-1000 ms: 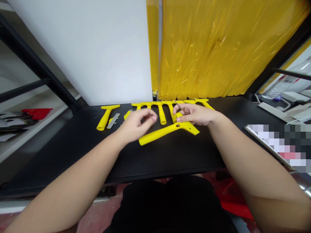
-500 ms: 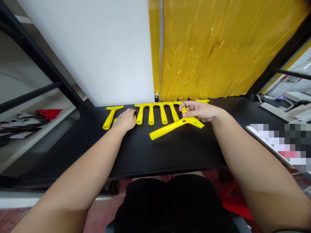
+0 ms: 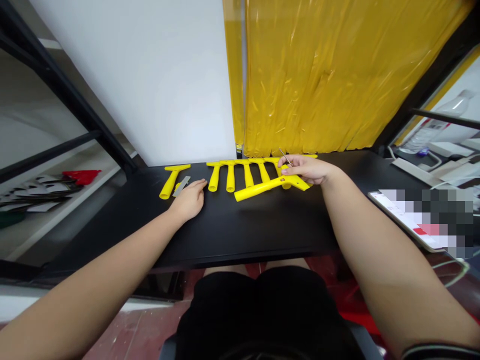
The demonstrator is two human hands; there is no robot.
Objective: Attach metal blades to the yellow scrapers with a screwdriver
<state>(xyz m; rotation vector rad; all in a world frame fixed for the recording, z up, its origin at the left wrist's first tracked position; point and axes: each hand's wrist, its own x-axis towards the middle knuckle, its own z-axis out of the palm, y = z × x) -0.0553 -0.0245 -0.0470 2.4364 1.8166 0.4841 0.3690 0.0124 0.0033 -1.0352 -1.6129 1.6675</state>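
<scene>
My right hand (image 3: 303, 170) grips a yellow T-shaped plastic handle (image 3: 258, 189) by its head, the hollow grip pointing left above the table. A thin metal rod (image 3: 285, 157) sticks up from the same fingers; its kind cannot be made out. My left hand (image 3: 191, 199) lies on the table with fingers stretched out and nothing visible in it. Just left of it is a flat grey metal piece (image 3: 182, 186) with some yellow beneath. Another yellow T-shaped handle (image 3: 169, 184) lies farther left. Several more yellow handles (image 3: 230, 179) stand in a row behind, partly covered by the held one.
The black table (image 3: 232, 227) backs onto a white panel (image 3: 150, 90) and yellow plastic sheeting (image 3: 318, 85). On the right lie a tablet-like device (image 3: 405, 220), boxes and a clear bottle (image 3: 431, 127). A shelf at left holds a red item (image 3: 82, 176) and dark packs.
My left hand has drawn back from the row, and the grey metal piece now shows. The held handle has risen slightly and tilts less, still in my right hand.
</scene>
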